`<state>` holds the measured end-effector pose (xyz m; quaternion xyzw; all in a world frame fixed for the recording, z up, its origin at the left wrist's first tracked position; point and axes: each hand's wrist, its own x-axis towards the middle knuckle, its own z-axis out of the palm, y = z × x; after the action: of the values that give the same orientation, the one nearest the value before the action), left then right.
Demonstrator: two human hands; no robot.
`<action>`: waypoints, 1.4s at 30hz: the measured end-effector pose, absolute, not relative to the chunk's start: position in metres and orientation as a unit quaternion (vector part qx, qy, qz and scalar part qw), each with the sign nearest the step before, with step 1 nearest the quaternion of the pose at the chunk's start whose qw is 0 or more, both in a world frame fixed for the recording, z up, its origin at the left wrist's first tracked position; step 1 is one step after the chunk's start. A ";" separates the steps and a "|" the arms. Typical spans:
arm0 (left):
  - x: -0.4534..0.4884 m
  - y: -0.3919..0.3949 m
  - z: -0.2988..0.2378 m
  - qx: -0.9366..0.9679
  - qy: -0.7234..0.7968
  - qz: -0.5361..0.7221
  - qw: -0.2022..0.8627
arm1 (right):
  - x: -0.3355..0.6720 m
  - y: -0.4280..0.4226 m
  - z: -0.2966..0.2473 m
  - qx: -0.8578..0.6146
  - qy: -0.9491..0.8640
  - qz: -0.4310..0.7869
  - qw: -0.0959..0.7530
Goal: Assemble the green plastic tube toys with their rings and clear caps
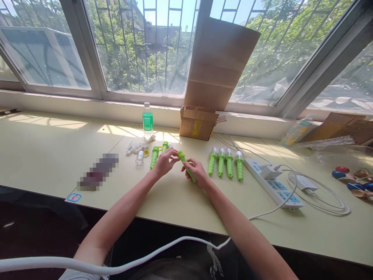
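Note:
My right hand (196,173) is wrapped round a green flashlight body (189,169), a ribbed tube tilted with its uncapped, threaded end up and to the left. At that end, the fingers of my left hand (164,164) are closed on the neck, where a yellowish band shows. Partly behind my left hand stand two more green flashlight bodies (154,157). Left of these lie several clear plastic caps (139,157) and a yellow ring (146,153). To the right of my right hand is a row of several green flashlights (221,163) with clear caps on.
A white power strip (274,184) with chargers and looped cables lies at the right. A bottle with a green label (147,121) and a cardboard box (198,123) stand by the window. A blurred-out object (98,172) lies left. A white cable (163,247) crosses before me.

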<state>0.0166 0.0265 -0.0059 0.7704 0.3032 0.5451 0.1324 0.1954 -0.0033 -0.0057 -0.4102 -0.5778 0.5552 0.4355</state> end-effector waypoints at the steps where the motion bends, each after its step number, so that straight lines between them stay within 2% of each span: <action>1: 0.016 0.027 -0.006 0.772 0.304 0.543 0.128 | 0.196 -0.003 -0.005 -0.410 -0.581 0.553 0.433; 22: 0.016 0.024 -0.003 0.777 0.306 0.537 0.118 | 0.193 -0.006 -0.003 -0.402 -0.572 0.561 0.444; 30: 0.015 0.027 -0.005 0.783 0.311 0.529 0.098 | 0.193 -0.007 -0.002 -0.398 -0.591 0.562 0.420; 42: 0.016 0.025 -0.004 0.774 0.307 0.541 0.118 | 0.194 -0.006 -0.004 -0.403 -0.568 0.574 0.431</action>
<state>0.0162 0.0252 -0.0036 0.7744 0.3067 0.5405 0.1183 0.1940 -0.0056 -0.0042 -0.4034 -0.5681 0.5737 0.4307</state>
